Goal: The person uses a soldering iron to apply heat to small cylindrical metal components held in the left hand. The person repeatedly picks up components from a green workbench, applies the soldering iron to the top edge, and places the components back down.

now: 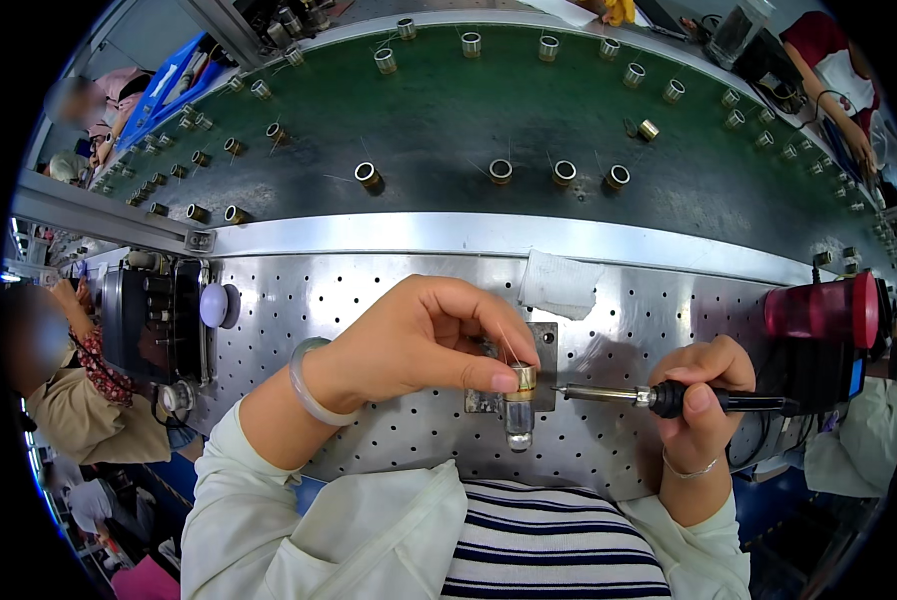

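My left hand [419,340] pinches a small brass-coloured cylindrical part [524,378] that sits on a metal fixture [544,345] on the perforated steel bench [369,440]. Two thin wires rise from the part between my fingers. My right hand [704,390] grips the black handle of a soldering iron [659,397]. The iron lies level, its metal tip pointing left and almost touching the part's right side. A clear bangle circles my left wrist, and a thin bracelet is on my right wrist.
Behind the bench runs a green conveyor belt [469,110] carrying several brass cylinders in rows, such as one [501,171]. A white cloth [559,285] lies on the belt's metal edge. A dark red cup [824,310] stands at right, a black device [154,325] at left. Other people work around.
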